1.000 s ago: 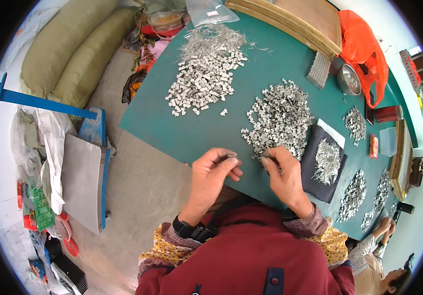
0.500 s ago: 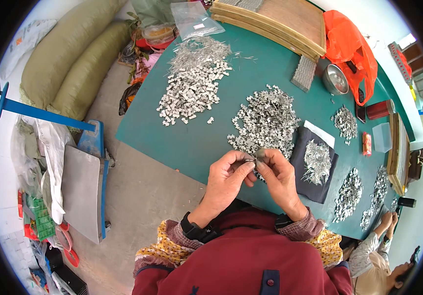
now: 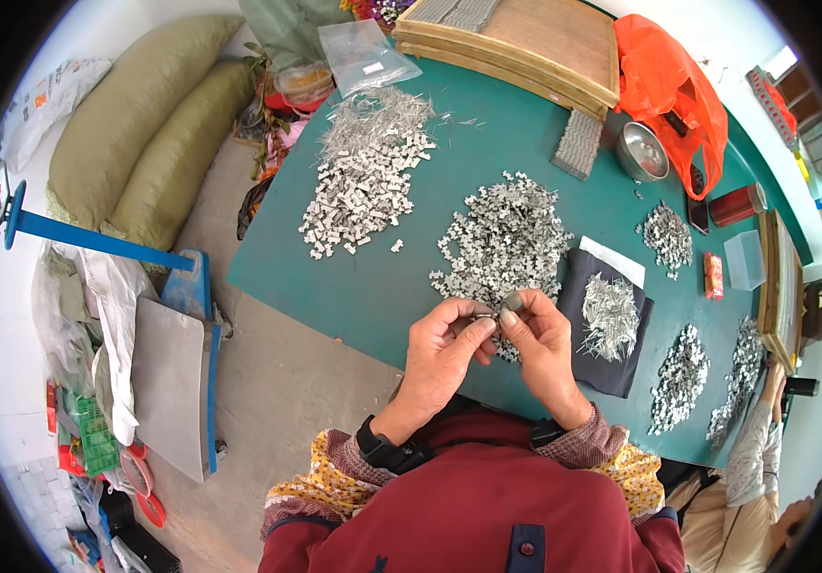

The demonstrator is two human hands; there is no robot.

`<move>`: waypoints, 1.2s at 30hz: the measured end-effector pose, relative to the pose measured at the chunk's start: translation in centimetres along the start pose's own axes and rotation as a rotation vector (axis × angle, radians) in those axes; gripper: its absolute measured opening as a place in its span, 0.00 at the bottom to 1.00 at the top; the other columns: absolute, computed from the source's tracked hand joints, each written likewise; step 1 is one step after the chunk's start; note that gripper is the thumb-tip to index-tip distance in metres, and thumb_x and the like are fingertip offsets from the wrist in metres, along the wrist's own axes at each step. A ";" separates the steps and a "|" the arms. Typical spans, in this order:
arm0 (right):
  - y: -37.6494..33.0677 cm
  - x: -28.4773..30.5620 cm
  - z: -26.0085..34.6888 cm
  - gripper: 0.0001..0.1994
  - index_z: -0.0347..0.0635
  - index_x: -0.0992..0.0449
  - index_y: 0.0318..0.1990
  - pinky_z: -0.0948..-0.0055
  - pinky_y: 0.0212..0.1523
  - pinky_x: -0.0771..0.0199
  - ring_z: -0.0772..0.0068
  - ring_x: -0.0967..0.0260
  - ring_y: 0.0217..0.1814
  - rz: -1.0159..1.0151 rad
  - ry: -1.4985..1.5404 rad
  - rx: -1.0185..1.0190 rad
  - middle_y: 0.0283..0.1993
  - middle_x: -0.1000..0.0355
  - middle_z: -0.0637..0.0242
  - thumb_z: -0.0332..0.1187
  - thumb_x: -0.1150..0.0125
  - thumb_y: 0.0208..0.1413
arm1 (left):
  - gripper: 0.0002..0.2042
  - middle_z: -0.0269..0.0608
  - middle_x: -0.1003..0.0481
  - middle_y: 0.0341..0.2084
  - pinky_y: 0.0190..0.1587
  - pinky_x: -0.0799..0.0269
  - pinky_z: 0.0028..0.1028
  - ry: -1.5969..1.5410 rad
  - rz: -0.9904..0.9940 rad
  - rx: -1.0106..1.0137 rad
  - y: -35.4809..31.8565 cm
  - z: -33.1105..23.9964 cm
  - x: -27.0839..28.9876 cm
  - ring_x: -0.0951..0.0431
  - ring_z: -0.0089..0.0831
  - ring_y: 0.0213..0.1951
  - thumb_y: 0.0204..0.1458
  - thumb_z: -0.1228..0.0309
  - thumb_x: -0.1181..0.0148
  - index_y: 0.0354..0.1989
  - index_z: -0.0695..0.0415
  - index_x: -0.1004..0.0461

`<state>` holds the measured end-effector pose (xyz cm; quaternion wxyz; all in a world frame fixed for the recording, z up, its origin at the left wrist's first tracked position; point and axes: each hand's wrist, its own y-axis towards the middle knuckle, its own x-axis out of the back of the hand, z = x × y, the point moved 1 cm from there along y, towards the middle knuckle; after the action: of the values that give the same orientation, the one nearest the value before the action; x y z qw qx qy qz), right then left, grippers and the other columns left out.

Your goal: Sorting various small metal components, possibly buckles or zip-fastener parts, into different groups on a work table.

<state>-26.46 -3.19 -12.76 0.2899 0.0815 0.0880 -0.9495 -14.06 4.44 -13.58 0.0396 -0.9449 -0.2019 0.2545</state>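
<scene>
My left hand (image 3: 438, 355) and my right hand (image 3: 543, 346) meet over the table's near edge, thumbs and fingertips pinched together. Between them is a small metal piece (image 3: 488, 316), mostly covered by the fingers; its exact shape cannot be made out. Just beyond my fingers spreads a large heap of small grey metal pieces (image 3: 505, 234). To the right of my right hand, a folded dark cloth (image 3: 578, 363) bears a pile of thin metal pins (image 3: 611, 313). Farther left lie a heap of flat silvery pieces (image 3: 358, 196) and more loose pins (image 3: 365, 116).
Wooden trays (image 3: 526, 48), a metal bowl (image 3: 642, 153) and a red plastic bag (image 3: 674, 86) stand along the green table's (image 3: 287, 258) far side. Smaller heaps (image 3: 678, 380) lie at right, near another person's arm (image 3: 755, 449). A platform scale (image 3: 174, 382) stands left on the floor.
The view has shifted slightly. My hands keep nearly the same pinch on the small piece. At right, the other person's arms have reached farther forward, toward the wooden trays.
</scene>
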 end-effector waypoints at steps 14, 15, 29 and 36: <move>-0.1 1.1 0.6 0.06 0.36 0.29 0.38 0.74 0.33 0.30 0.73 0.32 0.32 0.033 -0.521 0.334 0.34 0.33 0.64 0.18 0.41 0.54 | 0.05 0.40 0.24 0.34 0.30 0.24 0.23 -0.025 0.029 -0.057 0.3 0.7 -0.4 0.23 0.24 0.31 0.57 0.78 0.42 0.41 0.65 0.25; -0.2 1.1 0.6 0.07 0.36 0.29 0.38 0.73 0.33 0.29 0.71 0.31 0.32 0.033 -0.537 0.360 0.34 0.32 0.63 0.17 0.41 0.53 | 0.05 0.42 0.24 0.35 0.30 0.23 0.25 -0.022 0.037 -0.080 0.3 0.8 -0.3 0.22 0.27 0.31 0.57 0.80 0.42 0.40 0.66 0.25; -0.1 0.2 0.3 0.07 0.35 0.27 0.38 0.71 0.32 0.27 0.66 0.29 0.33 0.078 -0.597 0.467 0.37 0.29 0.60 0.17 0.40 0.52 | 0.04 0.47 0.24 0.35 0.32 0.20 0.27 -0.052 0.014 -0.096 -0.2 0.5 1.1 0.21 0.31 0.32 0.54 0.83 0.41 0.37 0.68 0.23; 0.9 0.1 -0.3 0.06 0.36 0.25 0.36 0.67 0.33 0.28 0.59 0.29 0.33 0.027 -0.767 0.384 0.34 0.30 0.59 0.19 0.38 0.50 | 0.04 0.51 0.22 0.34 0.34 0.20 0.31 -0.080 -0.195 -0.057 -0.9 -0.3 4.8 0.19 0.35 0.30 0.59 0.79 0.46 0.39 0.66 0.29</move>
<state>-26.00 -3.90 -13.22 0.2934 -0.2237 -0.2057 -0.9064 -10.44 7.17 -15.43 0.0293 -0.9107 -0.3016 0.2809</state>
